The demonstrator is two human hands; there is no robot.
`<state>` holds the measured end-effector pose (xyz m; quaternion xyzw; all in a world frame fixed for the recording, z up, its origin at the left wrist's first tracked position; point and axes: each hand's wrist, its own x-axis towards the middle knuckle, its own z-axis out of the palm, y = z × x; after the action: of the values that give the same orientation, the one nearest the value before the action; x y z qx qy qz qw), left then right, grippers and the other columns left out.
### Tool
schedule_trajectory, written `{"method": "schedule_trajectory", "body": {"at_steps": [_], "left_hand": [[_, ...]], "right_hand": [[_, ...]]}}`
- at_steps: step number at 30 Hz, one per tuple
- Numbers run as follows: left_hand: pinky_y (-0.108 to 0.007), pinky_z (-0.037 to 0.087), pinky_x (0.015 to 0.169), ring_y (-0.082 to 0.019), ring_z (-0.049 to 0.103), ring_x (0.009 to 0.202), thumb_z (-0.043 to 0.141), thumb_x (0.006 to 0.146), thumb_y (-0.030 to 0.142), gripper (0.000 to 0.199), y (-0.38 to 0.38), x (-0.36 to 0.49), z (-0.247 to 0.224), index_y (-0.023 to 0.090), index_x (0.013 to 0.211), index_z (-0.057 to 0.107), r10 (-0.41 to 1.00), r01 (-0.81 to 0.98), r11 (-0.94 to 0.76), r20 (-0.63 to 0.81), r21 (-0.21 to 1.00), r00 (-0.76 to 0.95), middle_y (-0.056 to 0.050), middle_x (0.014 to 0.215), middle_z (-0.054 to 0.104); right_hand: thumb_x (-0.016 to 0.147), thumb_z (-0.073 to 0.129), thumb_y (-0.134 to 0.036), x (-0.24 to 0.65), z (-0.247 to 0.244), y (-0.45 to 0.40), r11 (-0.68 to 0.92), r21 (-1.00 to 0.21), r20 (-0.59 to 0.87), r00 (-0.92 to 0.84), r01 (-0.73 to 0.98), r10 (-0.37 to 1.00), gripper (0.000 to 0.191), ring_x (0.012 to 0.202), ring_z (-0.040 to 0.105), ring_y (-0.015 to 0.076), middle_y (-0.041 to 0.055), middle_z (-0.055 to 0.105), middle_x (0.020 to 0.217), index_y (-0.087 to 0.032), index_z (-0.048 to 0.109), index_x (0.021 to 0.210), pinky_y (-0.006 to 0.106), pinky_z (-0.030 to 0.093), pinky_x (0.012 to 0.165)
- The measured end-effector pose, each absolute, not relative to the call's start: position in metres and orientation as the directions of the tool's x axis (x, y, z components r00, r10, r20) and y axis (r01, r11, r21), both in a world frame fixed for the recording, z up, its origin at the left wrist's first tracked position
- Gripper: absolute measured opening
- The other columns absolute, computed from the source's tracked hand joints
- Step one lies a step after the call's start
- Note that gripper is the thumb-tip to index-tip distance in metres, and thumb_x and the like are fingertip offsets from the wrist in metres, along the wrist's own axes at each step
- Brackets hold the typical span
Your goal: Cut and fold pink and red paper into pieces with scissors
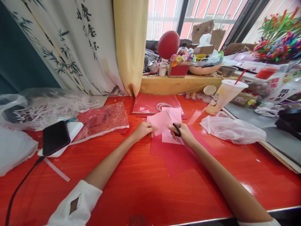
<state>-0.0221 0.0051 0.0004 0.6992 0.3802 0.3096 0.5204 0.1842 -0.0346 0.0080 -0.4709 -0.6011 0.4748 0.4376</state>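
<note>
One pink sheet sits at the center of my feed, its lower left corner pinched between the thumb and fingers of the left hand. Just to the right, I have the right hand closed around the black handle of a pair of scissors; a thin dark blade shows at the sheet's upper right edge, and I cannot tell how far the blades stand apart. Behind and beneath, I make out more pink paper, with dark red paper under it on the glossy red surface. Above center, silvery rings rest on a red plastic-wrapped pack. Toward the left edge I see a black smartphone with a cable at its lower end. Right of center, a crumpled translucent bag lies near a tilted cup with a red straw.
</note>
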Motion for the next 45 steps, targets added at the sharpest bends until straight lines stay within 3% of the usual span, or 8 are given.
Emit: {"method": "schedule_trajectory", "body": {"at_steps": [18,28,36,41,45], "left_hand": [[-0.023,0.037,0.053,-0.009,0.048,0.047,0.058,0.073,0.045,0.038,0.008,-0.023,-0.005,0.014,0.051,0.057,0.843,0.224,-0.184,0.037,0.957,0.537,-0.001,0.046,0.056],[-0.022,0.037,0.052,-0.009,0.048,0.046,0.06,0.071,0.045,0.037,0.008,-0.021,-0.005,0.014,0.051,0.055,0.852,0.21,-0.158,0.025,0.965,0.523,0.0,0.045,0.056],[-0.021,0.033,0.044,-0.008,0.047,0.041,0.051,0.077,0.05,0.037,0.013,-0.021,-0.009,0.014,0.068,0.054,0.902,0.133,-0.13,0.061,0.983,0.428,0.0,0.051,0.057],[-0.021,0.031,0.043,-0.008,0.047,0.04,0.051,0.077,0.05,0.039,0.013,-0.02,-0.01,0.014,0.063,0.051,0.907,0.119,-0.122,0.062,0.985,0.418,-0.001,0.049,0.057],[-0.022,0.03,0.043,-0.008,0.047,0.039,0.044,0.081,0.052,0.043,0.012,-0.021,-0.007,0.015,0.06,0.048,0.912,0.1,-0.129,0.078,0.987,0.403,0.001,0.047,0.054]], "right_hand": [[0.074,0.058,-0.053,0.187,0.01,-0.035,0.085,-0.987,0.061,-0.172,0.135,0.983,0.045,0.035,0.04,0.0072,-0.0006,0.049,0.04,-0.017,0.046,0.05,0.025,0.032,0.041],[0.07,0.063,-0.051,0.188,0.008,-0.033,0.087,-0.991,0.075,-0.12,0.104,0.99,0.042,0.032,0.039,0.0071,-0.0036,0.046,0.037,-0.018,0.043,0.055,0.023,0.027,0.038],[0.072,0.062,-0.048,0.188,0.008,-0.027,0.119,-0.992,0.119,-0.001,0.045,0.993,0.036,0.046,0.051,0.0092,-0.0022,0.055,0.059,-0.019,0.053,0.091,0.02,0.025,0.038],[0.061,0.072,-0.039,0.184,0.003,-0.025,0.155,-0.988,0.155,-0.046,-0.002,0.987,0.043,0.056,0.055,0.0099,-0.0047,0.05,0.068,-0.021,0.051,0.093,0.02,0.032,0.045],[0.064,0.071,-0.034,0.184,0.002,-0.025,0.176,-0.984,0.177,-0.058,-0.014,0.983,0.039,0.058,0.056,0.01,-0.0052,0.048,0.07,-0.021,0.05,0.094,0.02,0.033,0.047]]}}
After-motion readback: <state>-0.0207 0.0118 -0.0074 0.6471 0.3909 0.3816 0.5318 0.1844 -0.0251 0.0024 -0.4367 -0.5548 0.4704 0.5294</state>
